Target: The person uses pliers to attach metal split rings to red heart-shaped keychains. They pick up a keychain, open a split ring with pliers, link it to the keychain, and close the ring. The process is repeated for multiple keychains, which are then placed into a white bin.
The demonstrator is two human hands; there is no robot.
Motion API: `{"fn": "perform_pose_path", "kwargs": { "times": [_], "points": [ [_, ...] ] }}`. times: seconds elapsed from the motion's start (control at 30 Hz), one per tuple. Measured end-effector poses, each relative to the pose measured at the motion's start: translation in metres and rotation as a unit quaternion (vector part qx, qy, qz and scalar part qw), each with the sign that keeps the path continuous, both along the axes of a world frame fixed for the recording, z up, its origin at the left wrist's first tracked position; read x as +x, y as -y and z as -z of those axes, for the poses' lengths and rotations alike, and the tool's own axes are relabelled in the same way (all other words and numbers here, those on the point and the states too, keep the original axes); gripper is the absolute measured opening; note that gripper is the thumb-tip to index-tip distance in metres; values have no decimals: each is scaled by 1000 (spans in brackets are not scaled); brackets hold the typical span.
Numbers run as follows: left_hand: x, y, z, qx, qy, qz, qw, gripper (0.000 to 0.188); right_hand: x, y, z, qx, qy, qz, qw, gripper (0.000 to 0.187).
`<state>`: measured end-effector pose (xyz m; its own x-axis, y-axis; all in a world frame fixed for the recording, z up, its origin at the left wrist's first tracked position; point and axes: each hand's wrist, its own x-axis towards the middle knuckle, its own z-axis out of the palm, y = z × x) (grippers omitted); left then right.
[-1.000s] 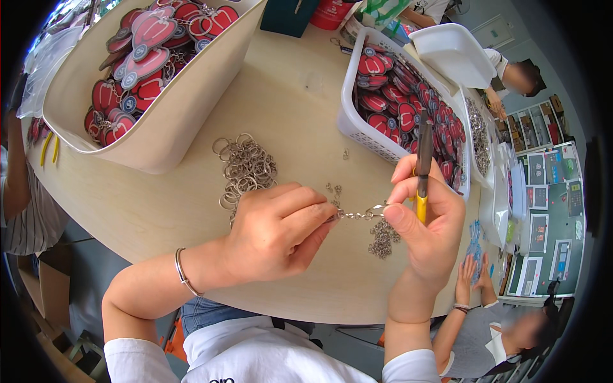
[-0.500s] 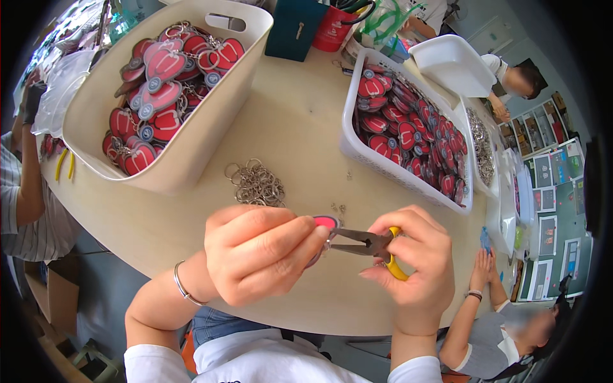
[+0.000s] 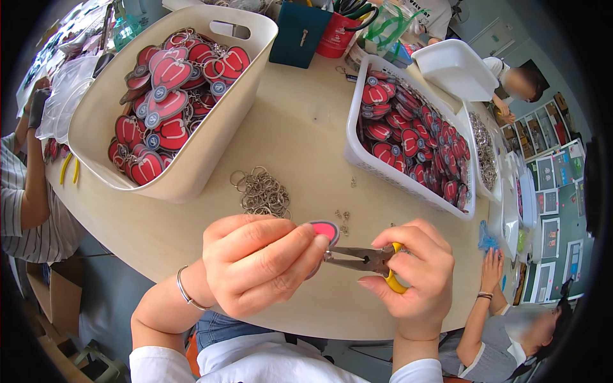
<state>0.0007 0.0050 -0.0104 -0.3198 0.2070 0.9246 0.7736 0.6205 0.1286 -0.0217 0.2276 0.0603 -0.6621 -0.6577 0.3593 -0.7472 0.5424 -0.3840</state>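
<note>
My left hand [image 3: 265,265] pinches a flat red keychain charm [image 3: 325,230] with a dark grey rim, and the fingers cover most of it. Wrapped round the yellow handles of a pair of pliers is my right hand [image 3: 421,274]. The pliers' [image 3: 364,258] jaws point left, their tips meeting at the charm's edge beside a small metal bit that is hard to make out. Beyond my left hand lies a pile of metal key rings [image 3: 262,193] on the table. A few tiny metal links [image 3: 343,220] are scattered beyond the pliers.
A cream bin [image 3: 220,137] of finished-looking red keychains stands at left. At right, a white basket [image 3: 351,137] holds many red charms, with a tray of metal parts [image 3: 483,147] beside it. A teal box [image 3: 299,35] and red cup [image 3: 335,36] stand behind. Co-workers sit around the table [image 3: 300,115].
The pliers' jaws have drawn closer together at the charm's edge. The charm has tilted so more of its red face shows. The whole view has shifted slightly.
</note>
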Motion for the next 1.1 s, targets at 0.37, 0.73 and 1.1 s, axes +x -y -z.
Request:
{"fn": "perform_pose_path", "kwargs": {
  "times": [0.37,0.73,1.1],
  "points": [
    [1,2,-2,-4,-10,1,1000,37,7,2,2,25,-61,-1,998,32],
    [4,4,-2,-17,-26,-26,999,39,12,7,7,25,-95,17,995,36],
    [1,-1,-3,11,-24,-43,999,29,10,6,0,52,-74,32,995,32]
  ]
}}
